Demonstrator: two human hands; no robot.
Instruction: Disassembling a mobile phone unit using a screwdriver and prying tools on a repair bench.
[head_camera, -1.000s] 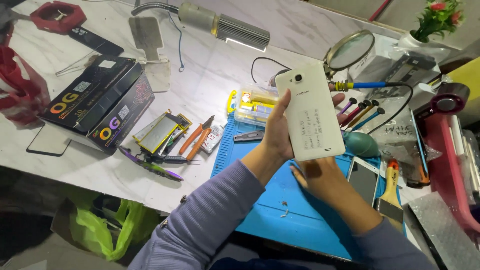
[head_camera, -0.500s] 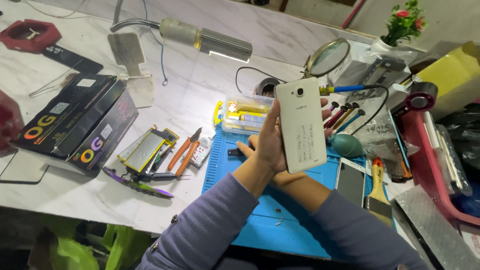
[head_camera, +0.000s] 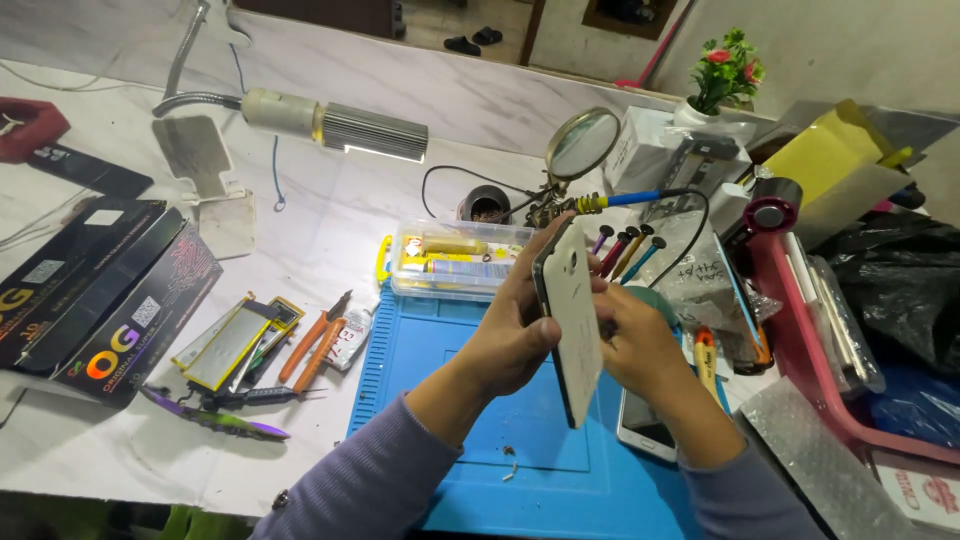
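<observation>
White phone (head_camera: 577, 320) edge-on between both hands, above blue mat (head_camera: 450, 400).

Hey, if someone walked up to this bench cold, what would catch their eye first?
Probably the white slab-shaped phone held edge-on at centre between the left hand and right hand, above the bright blue rubber work mat. Next, the lit gooseneck lamp with a ribbed metal head at upper left, and the round brass-rimmed magnifying glass behind the hands.
</observation>
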